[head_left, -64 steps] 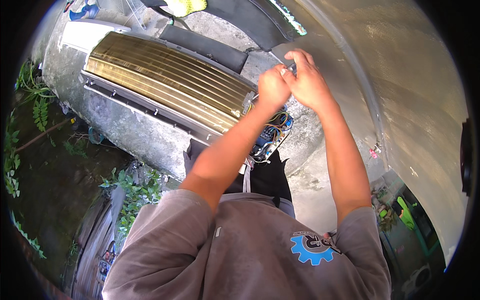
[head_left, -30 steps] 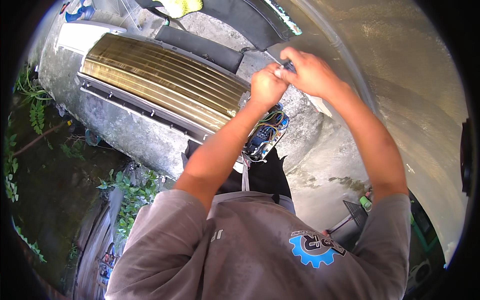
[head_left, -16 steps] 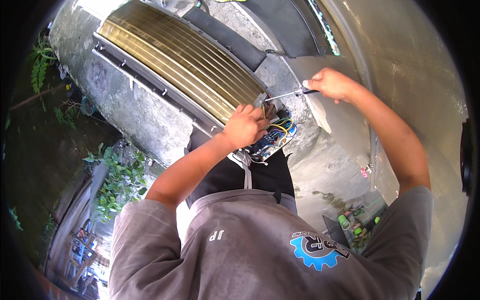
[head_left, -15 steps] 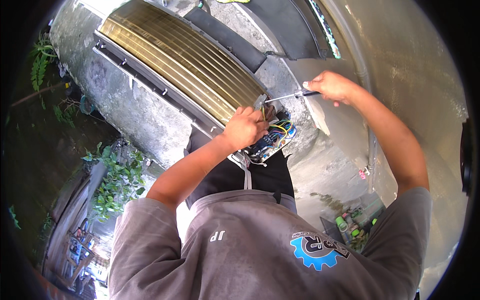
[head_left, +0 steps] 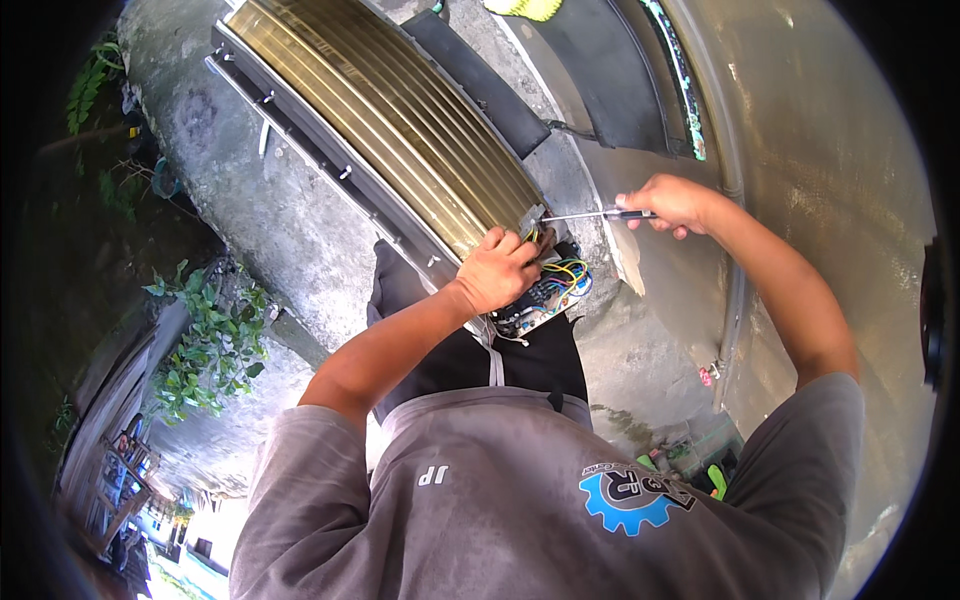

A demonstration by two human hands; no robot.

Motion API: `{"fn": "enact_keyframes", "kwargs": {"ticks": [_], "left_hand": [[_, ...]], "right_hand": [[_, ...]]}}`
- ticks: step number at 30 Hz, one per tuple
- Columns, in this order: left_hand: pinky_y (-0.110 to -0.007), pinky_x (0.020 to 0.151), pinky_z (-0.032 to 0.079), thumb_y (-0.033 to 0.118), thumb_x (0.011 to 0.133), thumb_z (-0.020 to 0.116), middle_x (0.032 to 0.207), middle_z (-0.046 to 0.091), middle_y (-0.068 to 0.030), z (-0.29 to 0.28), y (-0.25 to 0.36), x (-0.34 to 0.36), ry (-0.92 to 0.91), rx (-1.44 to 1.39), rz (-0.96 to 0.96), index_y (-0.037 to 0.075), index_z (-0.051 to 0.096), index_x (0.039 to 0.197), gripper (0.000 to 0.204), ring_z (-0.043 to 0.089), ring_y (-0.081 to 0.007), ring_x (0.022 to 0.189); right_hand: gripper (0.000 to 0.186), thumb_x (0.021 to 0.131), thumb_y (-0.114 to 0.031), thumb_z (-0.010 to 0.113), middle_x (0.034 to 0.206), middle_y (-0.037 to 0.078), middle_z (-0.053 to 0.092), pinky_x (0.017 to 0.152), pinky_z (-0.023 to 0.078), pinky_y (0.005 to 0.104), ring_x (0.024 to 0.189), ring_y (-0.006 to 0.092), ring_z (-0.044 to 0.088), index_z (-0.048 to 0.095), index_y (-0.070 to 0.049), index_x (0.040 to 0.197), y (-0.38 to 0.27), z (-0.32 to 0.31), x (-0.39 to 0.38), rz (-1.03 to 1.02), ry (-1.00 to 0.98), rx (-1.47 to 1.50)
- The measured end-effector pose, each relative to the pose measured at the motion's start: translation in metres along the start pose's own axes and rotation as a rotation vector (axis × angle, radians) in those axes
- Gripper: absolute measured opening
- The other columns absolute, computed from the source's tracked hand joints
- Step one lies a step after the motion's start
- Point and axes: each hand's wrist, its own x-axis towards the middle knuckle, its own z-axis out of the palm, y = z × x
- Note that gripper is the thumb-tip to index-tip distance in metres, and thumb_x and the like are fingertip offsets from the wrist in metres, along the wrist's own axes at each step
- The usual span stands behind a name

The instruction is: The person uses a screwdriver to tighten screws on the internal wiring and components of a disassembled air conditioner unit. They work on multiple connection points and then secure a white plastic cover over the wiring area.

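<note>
An opened indoor air conditioner unit lies lengthwise before me, its brassy finned coil (head_left: 390, 115) uncovered. My left hand (head_left: 498, 272) grips the near end of the unit with bent fingers, beside a small metal bracket and loose wires. Under its fingertips, details are hidden. In my right hand (head_left: 672, 205) is a screwdriver (head_left: 632, 214), held by its dark handle from the right. Its thin shaft points left, and the tip meets the bracket area at the coil's end. Yellow, blue and other wires (head_left: 570, 272) spill over a circuit board (head_left: 540, 305) just below.
The unit rests on a rough concrete ledge (head_left: 300, 215). Behind it lie a dark flat panel (head_left: 480, 85) and a larger dark cover (head_left: 610, 75). A wall with a pipe (head_left: 735, 290) stands at the right. Leafy plants (head_left: 210, 345) grow at the left.
The view has shifted, so the unit sits slightly lower and further right. My right hand has come lower and the screwdriver lies more level, its tip still at the coil's end.
</note>
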Motion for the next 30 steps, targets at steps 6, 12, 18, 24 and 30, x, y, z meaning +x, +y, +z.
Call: {"fn": "enact_keyframes", "kwargs": {"ticks": [6,12,18,24,30], "left_hand": [[-0.041,0.093,0.046,0.031,0.085,0.079,0.108,0.064,0.0041,0.0,0.001,-0.001,-0.024,0.037,0.002,0.024,0.08,0.096,0.013,0.058,-0.0215,0.1],[-0.04,0.093,0.045,0.031,0.086,0.078,0.108,0.065,0.0049,-0.001,0.0,0.0,-0.045,0.042,-0.003,0.023,0.08,0.096,0.012,0.058,-0.0213,0.1],[-0.04,0.093,0.045,0.032,0.086,0.078,0.105,0.063,0.005,-0.001,0.001,0.001,-0.051,0.051,-0.014,0.023,0.08,0.096,0.013,0.058,-0.0212,0.1],[-0.039,0.091,0.046,0.033,0.086,0.079,0.102,0.063,0.0045,0.001,0.002,0.001,-0.029,0.049,-0.005,0.022,0.08,0.096,0.015,0.059,-0.0214,0.098],[-0.038,0.09,0.046,0.032,0.086,0.079,0.103,0.063,0.0047,0.002,0.001,0.001,-0.016,0.052,0.007,0.022,0.08,0.096,0.015,0.059,-0.0212,0.099]], "right_hand": [[0.041,0.098,-0.049,0.072,0.071,0.01,0.062,0.067,0.049,0.0385,0.072,0.0288,0.059,0.077,-0.009,0.098,0.013,0.033,-0.008,-1.175,0.823,-1.061],[0.041,0.098,-0.051,0.07,0.067,0.01,0.061,0.068,0.052,0.0459,0.069,0.0292,0.064,0.081,-0.011,0.107,-0.02,0.007,-0.005,0.039,0.007,-0.194],[0.046,0.105,-0.052,0.064,0.064,0.011,0.06,0.064,0.051,0.0466,0.061,0.0308,0.061,0.078,-0.008,0.101,0.01,0.037,0.0,-1.173,0.873,-1.158],[0.055,0.104,-0.061,0.061,0.066,0.012,0.064,0.063,0.051,0.0463,0.059,0.0308,0.061,0.074,-0.008,0.102,-0.005,0.018,0.016,-0.158,0.054,-0.41],[0.04,0.095,-0.049,0.077,0.079,0.011,0.069,0.065,0.052,0.0434,0.073,0.0291,0.068,0.074,-0.012,0.107,0.018,0.047,0.002,-0.624,0.557,-0.867]]}}
